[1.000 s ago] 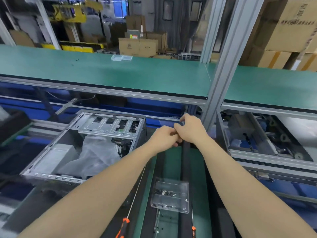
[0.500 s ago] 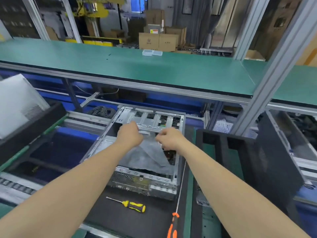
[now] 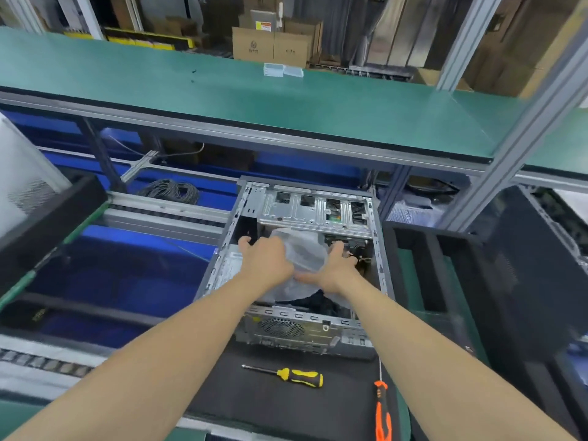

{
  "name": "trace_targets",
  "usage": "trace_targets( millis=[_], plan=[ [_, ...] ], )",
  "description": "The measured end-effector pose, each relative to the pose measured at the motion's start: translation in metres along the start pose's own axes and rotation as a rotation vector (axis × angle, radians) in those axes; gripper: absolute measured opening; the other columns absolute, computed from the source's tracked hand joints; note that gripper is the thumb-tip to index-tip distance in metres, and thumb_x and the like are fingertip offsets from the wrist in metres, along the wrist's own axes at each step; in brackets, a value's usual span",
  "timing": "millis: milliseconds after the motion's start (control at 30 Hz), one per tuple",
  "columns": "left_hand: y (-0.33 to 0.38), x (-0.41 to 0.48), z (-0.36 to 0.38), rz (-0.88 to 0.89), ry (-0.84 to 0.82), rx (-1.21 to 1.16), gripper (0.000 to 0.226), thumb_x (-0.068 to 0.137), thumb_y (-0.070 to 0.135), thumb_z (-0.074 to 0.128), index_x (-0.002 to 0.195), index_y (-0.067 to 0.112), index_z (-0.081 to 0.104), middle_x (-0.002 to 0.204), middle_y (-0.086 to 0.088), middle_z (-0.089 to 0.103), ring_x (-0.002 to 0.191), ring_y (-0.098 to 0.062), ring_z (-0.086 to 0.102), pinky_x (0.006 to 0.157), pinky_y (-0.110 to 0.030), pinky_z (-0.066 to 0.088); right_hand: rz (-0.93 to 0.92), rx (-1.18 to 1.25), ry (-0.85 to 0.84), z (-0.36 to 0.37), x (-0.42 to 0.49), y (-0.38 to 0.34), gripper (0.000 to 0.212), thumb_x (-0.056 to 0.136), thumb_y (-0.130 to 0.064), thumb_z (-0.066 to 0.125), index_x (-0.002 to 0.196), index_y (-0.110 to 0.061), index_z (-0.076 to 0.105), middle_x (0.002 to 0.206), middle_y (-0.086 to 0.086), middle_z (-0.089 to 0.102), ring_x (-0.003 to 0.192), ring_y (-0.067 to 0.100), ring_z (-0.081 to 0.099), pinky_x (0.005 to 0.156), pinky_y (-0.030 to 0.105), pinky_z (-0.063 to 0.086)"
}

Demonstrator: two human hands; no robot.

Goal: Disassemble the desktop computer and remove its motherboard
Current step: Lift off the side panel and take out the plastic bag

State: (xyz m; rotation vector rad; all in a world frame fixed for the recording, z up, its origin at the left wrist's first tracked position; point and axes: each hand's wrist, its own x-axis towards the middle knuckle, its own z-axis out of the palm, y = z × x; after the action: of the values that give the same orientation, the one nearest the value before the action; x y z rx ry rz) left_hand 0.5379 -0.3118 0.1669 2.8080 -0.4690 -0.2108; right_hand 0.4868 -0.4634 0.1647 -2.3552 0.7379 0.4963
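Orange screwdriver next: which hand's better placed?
Probably the right hand: the orange screwdriver lies beside its forearm, while the left hand would cross over. Both touch the plastic bag.

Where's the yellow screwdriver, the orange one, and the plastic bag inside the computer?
yellow screwdriver (image 3: 296, 376): head view, on its yellow-and-black handle.
orange screwdriver (image 3: 381, 412): head view, on its orange handle.
plastic bag (image 3: 304, 253): head view, on its crumpled upper part.
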Motion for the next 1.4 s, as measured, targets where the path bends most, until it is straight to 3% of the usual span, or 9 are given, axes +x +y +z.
trace_targets(
  millis=[200, 533, 633, 700, 767, 900, 1067, 1267, 1400],
  plan=[
    [0.006, -0.006, -0.024, 0.037, 0.002, -0.294, 0.043, 0.080, 0.009, 0.060, 0.121, 0.020, 0.060, 0.079, 0.014, 0.051, 0.084, -0.016, 0.050, 0.089, -0.038, 0.033, -0.177, -0.091, 0.172, -0.007, -0.011, 0.009, 0.024, 0.102, -0.024, 0.056, 0.119, -0.009, 0.064, 0.115, 0.012, 0.072, 0.093, 0.029, 0.067, 0.080, 0.039, 0.058],
    [0.031, -0.036, -0.046, 0.115, -0.201, -0.228, 0.033, 0.078, 0.014, 0.065, 0.109, 0.023, 0.060, 0.093, 0.003, 0.065, 0.081, -0.016, 0.062, 0.053, -0.022, 0.041, -0.186, 0.261, 0.063, -0.031, -0.045, 0.038, 0.015, 0.095, -0.024, 0.048, 0.081, -0.017, 0.051, 0.071, 0.002, 0.051, 0.059, 0.018, 0.045, 0.059, 0.027, 0.034],
    [0.043, -0.043, -0.052, 0.111, -0.440, -0.205, 0.047, 0.077, 0.031, 0.074, 0.122, 0.038, 0.064, 0.120, 0.003, 0.059, 0.100, -0.017, 0.059, 0.075, -0.031, 0.050, -0.190, 0.220, -0.155, -0.033, -0.057, 0.043, 0.015, 0.080, -0.030, 0.058, 0.085, -0.016, 0.054, 0.088, 0.005, 0.051, 0.078, 0.021, 0.047, 0.070, 0.033, 0.037],
    [0.046, -0.051, -0.056, 0.105, -0.584, -0.311, 0.023, 0.078, 0.034, 0.072, 0.095, 0.049, 0.071, 0.132, 0.002, 0.055, 0.112, -0.020, 0.055, 0.093, -0.043, 0.049, -0.176, 0.185, -0.272, -0.035, -0.062, 0.048, 0.026, 0.073, -0.033, 0.063, 0.087, -0.013, 0.058, 0.099, 0.001, 0.051, 0.092, 0.021, 0.047, 0.076, 0.034, 0.037],
    [0.045, -0.055, -0.055, 0.076, -0.635, -0.361, 0.025, 0.078, 0.031, 0.068, 0.103, 0.035, 0.068, 0.129, -0.002, 0.053, 0.116, -0.024, 0.053, 0.101, -0.050, 0.047, -0.182, 0.190, -0.330, -0.037, -0.065, 0.055, 0.030, 0.071, -0.038, 0.071, 0.091, -0.017, 0.063, 0.093, -0.006, 0.053, 0.088, 0.018, 0.050, 0.070, 0.033, 0.038],
    [0.042, -0.055, -0.049, 0.110, -0.577, -0.487, 0.043, 0.086, 0.014, 0.061, 0.128, 0.019, 0.060, 0.134, -0.005, 0.055, 0.117, -0.027, 0.058, 0.102, -0.047, 0.050, -0.311, 0.333, -0.148, -0.042, -0.063, 0.067, 0.022, 0.082, -0.034, 0.078, 0.085, -0.013, 0.071, 0.065, -0.009, 0.060, 0.055, 0.012, 0.052, 0.053, 0.026, 0.042],
    [0.023, -0.047, -0.056, 0.188, -0.255, -0.618, 0.071, 0.074, -0.008, 0.072, 0.124, 0.043, 0.063, 0.123, 0.013, 0.059, 0.095, -0.005, 0.061, 0.085, -0.032, 0.057, -0.312, 0.685, 0.183, -0.076, -0.052, 0.082, 0.030, 0.091, -0.040, 0.078, 0.109, -0.016, 0.076, 0.099, 0.002, 0.080, 0.088, 0.022, 0.077, 0.081, 0.044, 0.064],
    [0.008, -0.031, -0.066, 0.311, -0.190, -0.449, 0.046, 0.087, 0.027, 0.079, 0.128, 0.040, 0.063, 0.108, 0.011, 0.066, 0.092, -0.006, 0.062, 0.079, -0.027, 0.048, -0.211, 0.699, 0.451, -0.103, -0.039, 0.109, 0.044, 0.087, -0.034, 0.082, 0.119, -0.014, 0.059, 0.113, 0.007, 0.069, 0.103, 0.030, 0.069, 0.089, 0.054, 0.059],
    [0.015, -0.021, -0.061, 0.289, -0.098, -0.271, 0.022, 0.090, 0.035, 0.072, 0.073, 0.024, 0.063, 0.069, 0.010, 0.057, 0.066, -0.011, 0.053, 0.059, -0.027, 0.039, -0.225, 0.721, 0.530, -0.098, -0.043, 0.116, 0.021, 0.093, -0.028, 0.069, 0.112, -0.023, 0.061, 0.106, 0.003, 0.070, 0.099, 0.031, 0.069, 0.084, 0.049, 0.060]
  ],
)
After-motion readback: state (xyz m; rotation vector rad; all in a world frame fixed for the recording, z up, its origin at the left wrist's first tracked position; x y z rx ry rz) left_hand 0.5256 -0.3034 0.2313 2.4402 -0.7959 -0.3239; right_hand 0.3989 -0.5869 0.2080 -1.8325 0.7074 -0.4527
